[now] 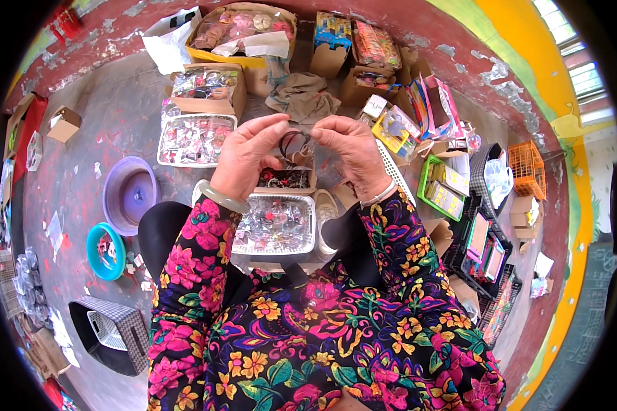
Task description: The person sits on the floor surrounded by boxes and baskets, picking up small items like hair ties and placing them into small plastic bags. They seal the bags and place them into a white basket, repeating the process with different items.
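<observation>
Dark loops (287, 145) show between left hand (248, 152) and right hand (355, 152), fingertips drawn close, likely for fine control, above cardboard box's (289, 190) far edge, exact grip can't tell.

I've got 1 view: the head cam, L of a side-by-side pair, fisheye & v. wide, pic upright. I'm looking steeply down & fwd over the floral top (301, 322), w/ the left hand (247, 152) and right hand (354, 152) close, approx. mid-frame. Floor (68, 185) sits farther off; red wall (116, 48) bows along upper edge, yellow wall band (578, 205) bends along R rim.
</observation>
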The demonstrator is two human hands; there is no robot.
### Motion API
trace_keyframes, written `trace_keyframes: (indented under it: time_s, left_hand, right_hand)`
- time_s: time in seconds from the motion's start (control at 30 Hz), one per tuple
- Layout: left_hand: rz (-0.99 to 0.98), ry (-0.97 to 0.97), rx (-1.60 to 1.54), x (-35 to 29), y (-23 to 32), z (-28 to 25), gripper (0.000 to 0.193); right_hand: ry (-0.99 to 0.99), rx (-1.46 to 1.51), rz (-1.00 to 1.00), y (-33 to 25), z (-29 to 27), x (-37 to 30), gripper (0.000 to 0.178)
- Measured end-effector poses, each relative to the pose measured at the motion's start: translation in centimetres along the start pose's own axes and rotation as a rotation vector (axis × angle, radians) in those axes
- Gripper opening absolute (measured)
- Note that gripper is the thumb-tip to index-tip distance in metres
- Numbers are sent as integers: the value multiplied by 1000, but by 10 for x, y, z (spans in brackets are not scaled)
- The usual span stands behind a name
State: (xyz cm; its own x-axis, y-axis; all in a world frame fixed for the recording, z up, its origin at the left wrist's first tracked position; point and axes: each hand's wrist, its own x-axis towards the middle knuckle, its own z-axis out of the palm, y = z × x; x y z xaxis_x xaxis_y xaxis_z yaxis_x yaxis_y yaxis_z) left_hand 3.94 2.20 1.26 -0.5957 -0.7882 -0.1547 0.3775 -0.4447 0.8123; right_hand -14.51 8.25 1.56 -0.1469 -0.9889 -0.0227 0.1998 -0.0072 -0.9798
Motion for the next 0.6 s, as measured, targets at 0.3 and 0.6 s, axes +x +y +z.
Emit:
trace_keyframes:
  time_s: [0.3, 0.6]
  left_hand:
    - [-60, -13, 209, 4, -9, -1, 12]
    - [-58, -96, 240, 3, -2, -3, 15]
  right_hand:
    - [-111, -178, -80, 0, 3, 2, 8]
    - [-54, -134, -67, 0, 2, 1, 8]
